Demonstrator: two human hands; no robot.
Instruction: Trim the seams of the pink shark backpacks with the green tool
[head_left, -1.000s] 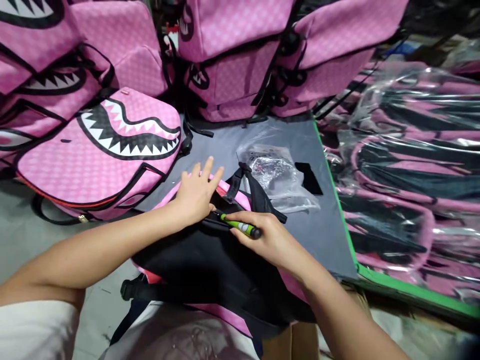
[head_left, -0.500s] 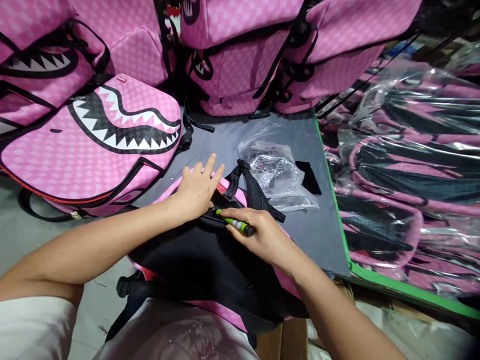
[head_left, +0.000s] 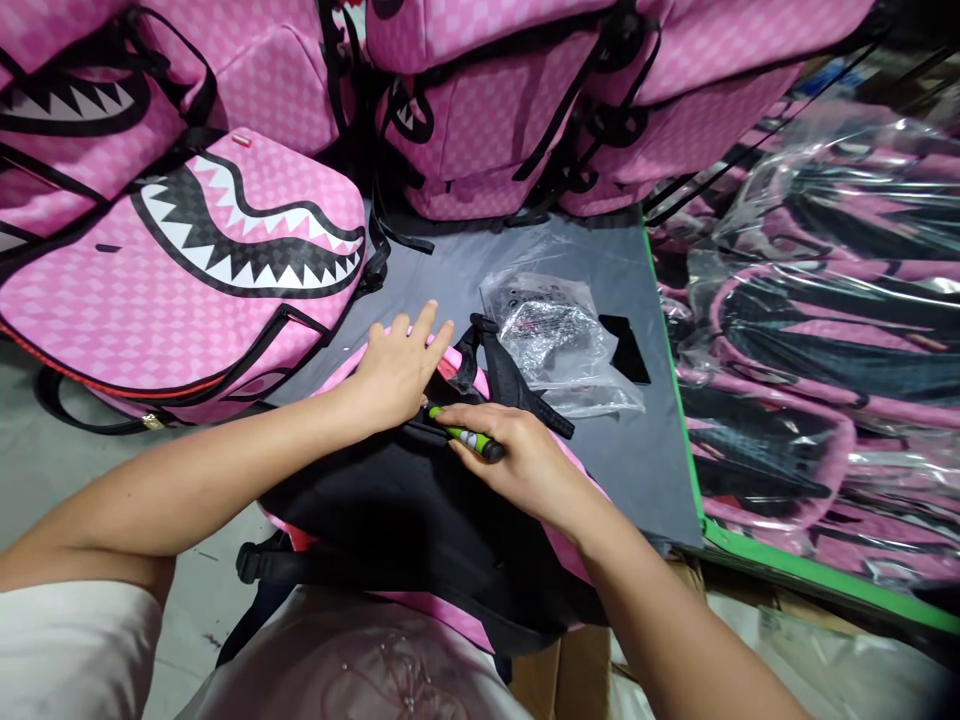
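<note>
In front of me lies a backpack with its black side up (head_left: 390,500) and pink edges showing around it. My left hand (head_left: 397,375) rests on its upper edge, open, fingers spread and pointing away; its thumb side is close to the tool's front end. My right hand (head_left: 517,455) is closed around a screwdriver with a green and black handle (head_left: 472,440), angled down to the left toward the black fabric. The screwdriver's tip is hidden near the left hand. A black shoulder strap (head_left: 517,380) sticks out past the backpack's far edge.
A clear plastic bag of small parts (head_left: 551,330) and a flat black item (head_left: 624,348) lie on the grey tabletop (head_left: 660,450). A pink shark-mouth backpack (head_left: 247,250) stands at left. More pink backpacks (head_left: 480,130) line the back; plastic-wrapped ones (head_left: 825,330) are stacked at right.
The view has shifted slightly. My right hand and the screwdriver handle have turned or moved a little; my left hand stays spread on the backpack.
</note>
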